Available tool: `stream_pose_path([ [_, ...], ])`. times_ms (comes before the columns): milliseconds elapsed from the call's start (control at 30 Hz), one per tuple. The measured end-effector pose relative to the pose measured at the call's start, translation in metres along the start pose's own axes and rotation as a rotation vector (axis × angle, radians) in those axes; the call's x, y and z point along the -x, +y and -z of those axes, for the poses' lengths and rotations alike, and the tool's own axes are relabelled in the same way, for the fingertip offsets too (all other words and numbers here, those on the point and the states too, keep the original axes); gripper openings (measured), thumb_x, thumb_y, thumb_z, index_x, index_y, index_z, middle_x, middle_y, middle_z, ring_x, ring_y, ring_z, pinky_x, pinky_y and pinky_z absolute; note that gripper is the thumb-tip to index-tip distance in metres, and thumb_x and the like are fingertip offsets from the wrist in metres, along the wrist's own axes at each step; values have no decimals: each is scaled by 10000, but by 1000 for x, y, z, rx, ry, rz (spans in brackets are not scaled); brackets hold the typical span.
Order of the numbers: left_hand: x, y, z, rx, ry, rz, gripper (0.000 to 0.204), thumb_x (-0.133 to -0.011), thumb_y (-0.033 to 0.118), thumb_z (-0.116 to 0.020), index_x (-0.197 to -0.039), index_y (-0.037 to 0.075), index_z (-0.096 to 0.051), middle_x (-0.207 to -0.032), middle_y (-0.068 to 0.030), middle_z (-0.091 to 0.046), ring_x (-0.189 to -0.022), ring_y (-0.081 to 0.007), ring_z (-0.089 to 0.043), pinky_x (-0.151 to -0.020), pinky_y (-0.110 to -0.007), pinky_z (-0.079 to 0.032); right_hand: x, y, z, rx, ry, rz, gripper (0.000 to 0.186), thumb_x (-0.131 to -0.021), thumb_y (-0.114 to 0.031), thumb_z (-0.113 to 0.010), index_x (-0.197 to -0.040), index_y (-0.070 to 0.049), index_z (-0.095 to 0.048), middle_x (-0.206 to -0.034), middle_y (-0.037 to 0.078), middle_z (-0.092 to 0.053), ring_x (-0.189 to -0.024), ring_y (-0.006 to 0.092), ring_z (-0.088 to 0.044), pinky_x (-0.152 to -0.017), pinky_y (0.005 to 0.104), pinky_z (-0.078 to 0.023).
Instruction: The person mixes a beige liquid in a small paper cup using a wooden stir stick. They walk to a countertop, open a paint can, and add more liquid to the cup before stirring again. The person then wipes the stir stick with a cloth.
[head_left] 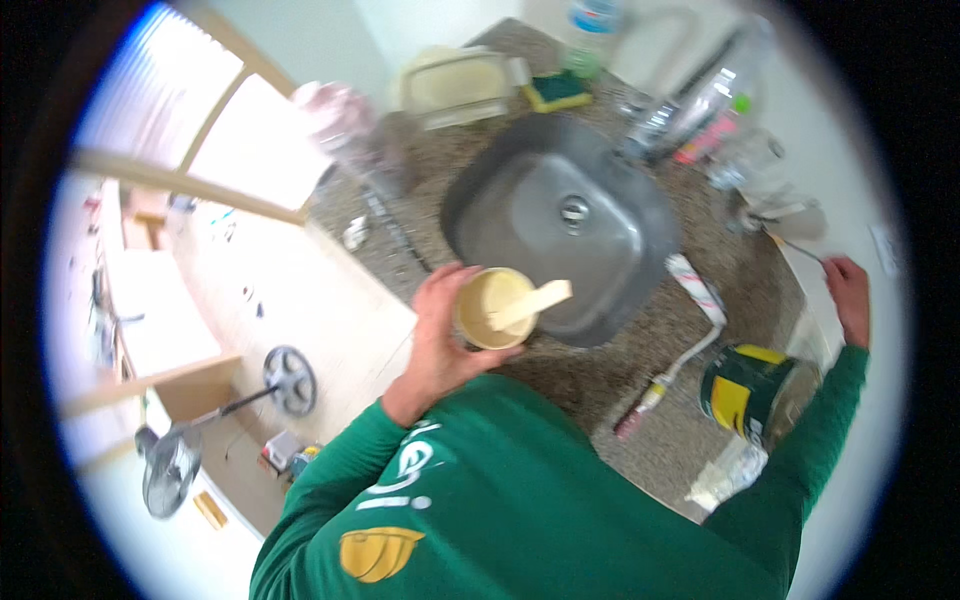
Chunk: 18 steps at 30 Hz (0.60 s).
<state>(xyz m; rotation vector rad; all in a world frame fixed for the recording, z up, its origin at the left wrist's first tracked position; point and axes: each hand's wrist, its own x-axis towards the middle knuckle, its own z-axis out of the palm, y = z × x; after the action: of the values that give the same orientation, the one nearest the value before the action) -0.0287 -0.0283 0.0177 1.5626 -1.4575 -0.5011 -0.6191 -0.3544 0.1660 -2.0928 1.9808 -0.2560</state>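
My left hand (435, 335) holds a cream-coloured cup (472, 318) with a flat pale wooden stick (545, 298) across its mouth, just over the near left rim of the steel sink (610, 290). My right hand (848, 300) is out at the far right, fingers closed on the end of a thin utensil (795, 247), whose far end is among small glass items by the wall. A paint roller (690, 285) lies right of the sink, and a green and yellow can (735, 395) stands below my right hand, with a crumpled plastic wrap (730, 470) near it.
Behind the sink are a sponge (555, 95), a plastic container (455, 90) and several bottles (590, 40). A pinkish bundle (335, 120) sits on the counter (390, 160)'s left. Beyond that are a window (250, 140) and a standing fan (170, 470) on the left.
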Motion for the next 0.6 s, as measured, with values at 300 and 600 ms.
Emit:
stream_pose_path([
  [300, 25, -42, 42, 85, 46, -63, 999, -700, 336, -1056, -1528, 56, -572, -1506, -158, -603, -1446, -397, -535, -1221, -532, -422, 150, -113, -19, -392, 201, -53, 297, -1101, -282, -717, -1244, -23, -736, -1123, 76, -780, -1083, 170, -725, -911, 334, -564],
  [600, 34, -78, 67, 165, -110, 73, 993, -868, 148, -942, -1684, 11, -392, -1635, -184, -529, -1514, -315, -508, -1303, -466, -363, 280, -272, -179, -1019, 188, 26, 190, -1090, -172, -730, -1203, -30, -785, -885, -22, -731, -802, 50, -638, -713, 259, -532],
])
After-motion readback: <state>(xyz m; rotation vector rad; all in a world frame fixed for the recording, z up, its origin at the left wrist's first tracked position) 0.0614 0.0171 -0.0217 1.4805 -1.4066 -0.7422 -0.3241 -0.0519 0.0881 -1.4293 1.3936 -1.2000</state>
